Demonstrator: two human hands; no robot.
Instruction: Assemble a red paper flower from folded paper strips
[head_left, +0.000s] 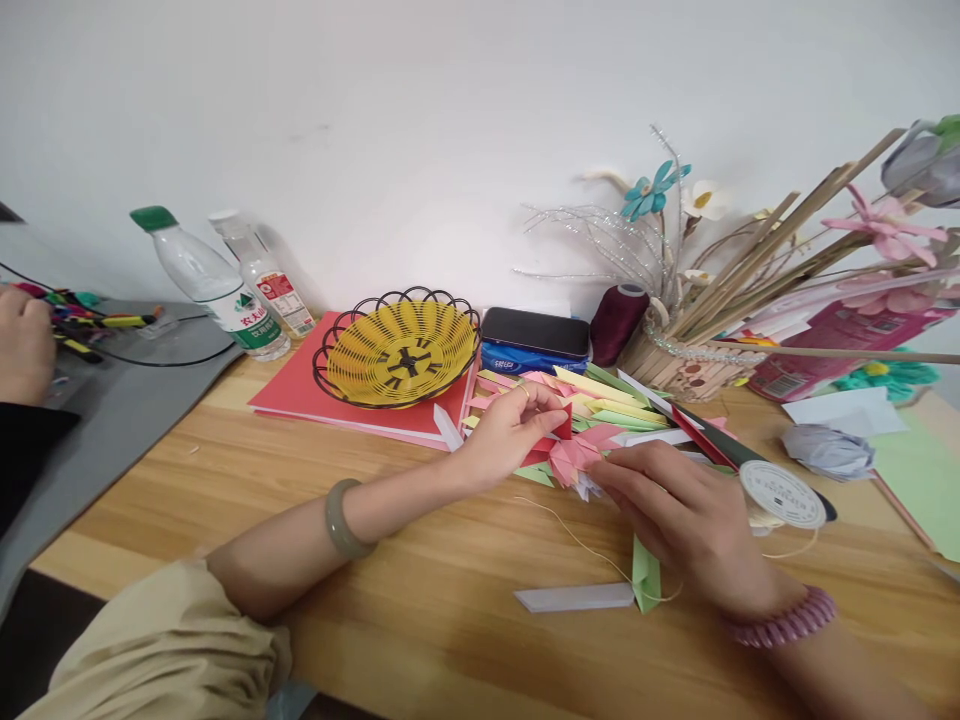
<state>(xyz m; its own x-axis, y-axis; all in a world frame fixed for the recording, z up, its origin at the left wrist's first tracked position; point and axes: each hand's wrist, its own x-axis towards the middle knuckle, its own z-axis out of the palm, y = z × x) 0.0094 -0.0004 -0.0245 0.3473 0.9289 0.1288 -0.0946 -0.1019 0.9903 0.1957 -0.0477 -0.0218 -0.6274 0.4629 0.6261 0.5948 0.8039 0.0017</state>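
Observation:
My left hand (514, 430) is closed, its thumb and fingers pinching a small red folded paper piece (565, 422). Just to the right, the fingers of my right hand (667, 505) are closed at the edge of a pink folded-paper piece (574, 460) with pointed tips. Exactly how those fingertips grip it is partly hidden. Behind both hands lies a pile of folded paper strips (607, 400) in pink, yellow, green and white. A thin cream thread (570, 530) runs over the table near a white strip (574, 598) and a green strip (646, 575).
A yellow woven basket (405, 350) rests on red paper (300, 395). A phone (536, 332), a maroon thread cone (619, 322) and a stick holder (694, 370) stand along the wall. A thread spool (782, 494) lies right. Two bottles (225, 300) and another person's hand (24, 345) are left.

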